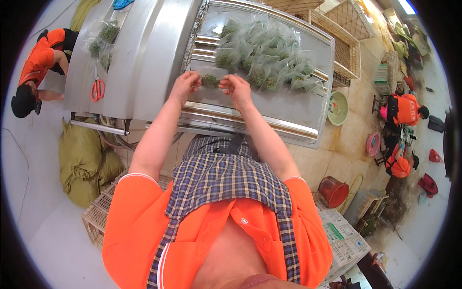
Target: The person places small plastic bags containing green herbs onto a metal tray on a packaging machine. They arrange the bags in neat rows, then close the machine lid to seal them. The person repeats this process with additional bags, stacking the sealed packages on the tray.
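My left hand (187, 86) pinches one side of a clear plastic bag (209, 81) holding small green clusters, like green peppercorns. At the bag's other side, the fingertips of my right hand (236, 89) pinch its edge. The bag lies on the metal bed of a vacuum sealing machine (223, 99), just behind the front sealing bar (249, 121). Beyond and to the right of my hands is a heap of similar filled bags (267, 54). They overlap, so some of their outlines are hidden.
Red-handled scissors (97, 89) and more filled bags (104, 43) rest on the steel surface at left. A person in orange (43, 68) bends beside it. Plastic crates (335, 43) and a green basin (338, 108) stand to the right. Two people (404, 108) sit farther off.
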Action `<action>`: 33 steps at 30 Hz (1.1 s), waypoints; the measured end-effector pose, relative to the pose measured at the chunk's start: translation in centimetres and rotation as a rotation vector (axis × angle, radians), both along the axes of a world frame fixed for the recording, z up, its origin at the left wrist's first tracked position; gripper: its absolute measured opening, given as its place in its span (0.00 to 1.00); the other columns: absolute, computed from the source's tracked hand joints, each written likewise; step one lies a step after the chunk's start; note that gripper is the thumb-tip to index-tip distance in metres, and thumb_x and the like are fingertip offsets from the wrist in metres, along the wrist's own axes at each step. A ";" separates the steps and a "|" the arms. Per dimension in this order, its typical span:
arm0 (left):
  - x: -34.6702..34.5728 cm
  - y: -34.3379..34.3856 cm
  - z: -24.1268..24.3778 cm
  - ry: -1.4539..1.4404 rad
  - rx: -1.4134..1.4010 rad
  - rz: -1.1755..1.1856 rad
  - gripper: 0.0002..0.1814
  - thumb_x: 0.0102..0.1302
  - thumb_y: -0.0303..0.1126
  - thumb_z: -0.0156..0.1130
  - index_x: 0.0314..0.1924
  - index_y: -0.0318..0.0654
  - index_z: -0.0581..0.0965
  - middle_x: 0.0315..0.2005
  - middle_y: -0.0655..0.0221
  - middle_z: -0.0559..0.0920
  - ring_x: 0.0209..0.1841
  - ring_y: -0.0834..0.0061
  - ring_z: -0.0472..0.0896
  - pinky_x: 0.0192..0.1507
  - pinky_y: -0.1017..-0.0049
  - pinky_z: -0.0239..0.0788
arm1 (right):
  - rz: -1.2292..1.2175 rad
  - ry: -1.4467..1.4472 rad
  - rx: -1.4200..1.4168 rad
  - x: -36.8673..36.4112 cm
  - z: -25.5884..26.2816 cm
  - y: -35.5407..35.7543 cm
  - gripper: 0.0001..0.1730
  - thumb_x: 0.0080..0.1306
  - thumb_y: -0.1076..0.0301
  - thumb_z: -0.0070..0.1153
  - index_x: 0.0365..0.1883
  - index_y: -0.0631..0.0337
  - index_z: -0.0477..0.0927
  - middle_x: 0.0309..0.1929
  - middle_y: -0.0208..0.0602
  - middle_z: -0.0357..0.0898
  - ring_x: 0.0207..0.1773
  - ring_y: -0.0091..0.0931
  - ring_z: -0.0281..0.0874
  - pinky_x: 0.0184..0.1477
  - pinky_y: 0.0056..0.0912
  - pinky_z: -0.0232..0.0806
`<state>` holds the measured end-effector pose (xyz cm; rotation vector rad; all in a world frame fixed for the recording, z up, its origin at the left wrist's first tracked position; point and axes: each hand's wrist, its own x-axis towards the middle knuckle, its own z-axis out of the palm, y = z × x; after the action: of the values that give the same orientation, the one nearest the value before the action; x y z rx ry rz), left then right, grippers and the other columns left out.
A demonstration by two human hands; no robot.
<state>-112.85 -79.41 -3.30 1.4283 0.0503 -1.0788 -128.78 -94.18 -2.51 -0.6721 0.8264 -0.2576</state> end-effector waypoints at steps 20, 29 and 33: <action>-0.1 4.5 -2.7 -0.954 0.583 -0.642 0.30 0.57 0.18 0.54 0.61 0.40 0.63 0.22 0.60 0.80 0.23 0.63 0.83 0.28 0.64 0.77 | 0.514 0.264 -1.139 -1.9 -5.0 5.6 0.11 0.55 0.63 0.65 0.32 0.55 0.76 0.27 0.37 0.82 0.31 0.40 0.81 0.34 0.42 0.71; -1.2 7.6 -1.7 -0.907 0.565 -0.635 0.36 0.56 0.23 0.58 0.65 0.53 0.63 0.41 0.45 0.79 0.43 0.45 0.80 0.47 0.53 0.72 | 1.200 0.239 -1.778 -7.2 -3.0 7.8 0.04 0.60 0.67 0.54 0.30 0.56 0.75 0.24 0.37 0.82 0.28 0.35 0.83 0.29 0.39 0.73; -2.9 7.4 2.1 -0.992 0.579 -0.746 0.42 0.54 0.30 0.67 0.67 0.68 0.61 0.56 0.49 0.70 0.46 0.44 0.80 0.49 0.55 0.74 | 1.246 0.277 -1.818 -7.3 -3.1 8.4 0.02 0.59 0.70 0.51 0.31 0.56 0.75 0.24 0.39 0.82 0.28 0.35 0.83 0.28 0.41 0.73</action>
<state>-115.70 -72.02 -1.19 2.4836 -1.0206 -0.8214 -136.12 -85.75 -5.60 -2.7930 0.0554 0.3489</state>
